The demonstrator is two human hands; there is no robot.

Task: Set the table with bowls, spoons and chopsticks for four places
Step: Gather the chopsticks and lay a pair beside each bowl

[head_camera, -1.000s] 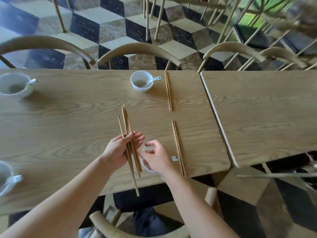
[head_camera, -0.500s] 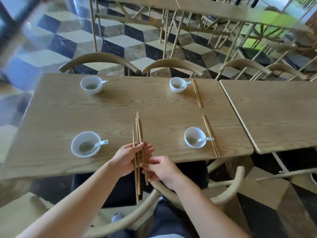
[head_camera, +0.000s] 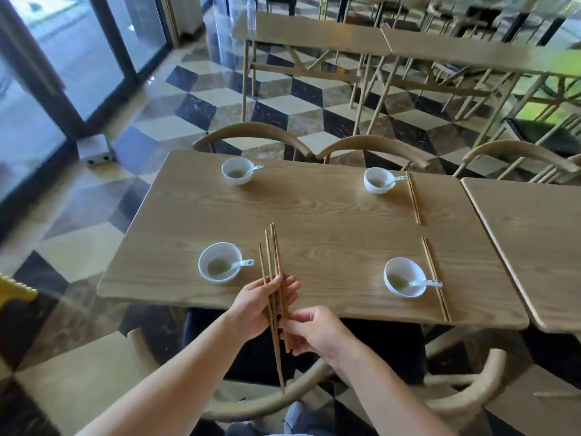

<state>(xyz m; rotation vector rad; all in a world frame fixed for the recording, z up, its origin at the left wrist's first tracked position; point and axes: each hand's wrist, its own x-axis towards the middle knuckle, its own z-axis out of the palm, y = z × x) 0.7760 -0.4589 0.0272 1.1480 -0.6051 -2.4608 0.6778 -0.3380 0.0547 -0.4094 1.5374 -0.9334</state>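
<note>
Left hand [head_camera: 261, 305] clamped round loose chopsticks [head_camera: 273, 278], right hand [head_camera: 311, 332] pinching their lower ends, centre frame; uneven sticks, liable to slip floorward.

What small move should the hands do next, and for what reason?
Probably the right hand should draw one pair from the bundle of brown wooden chopsticks in the left hand and lay it beside the near-left white bowl, which has only a spoon.
</note>
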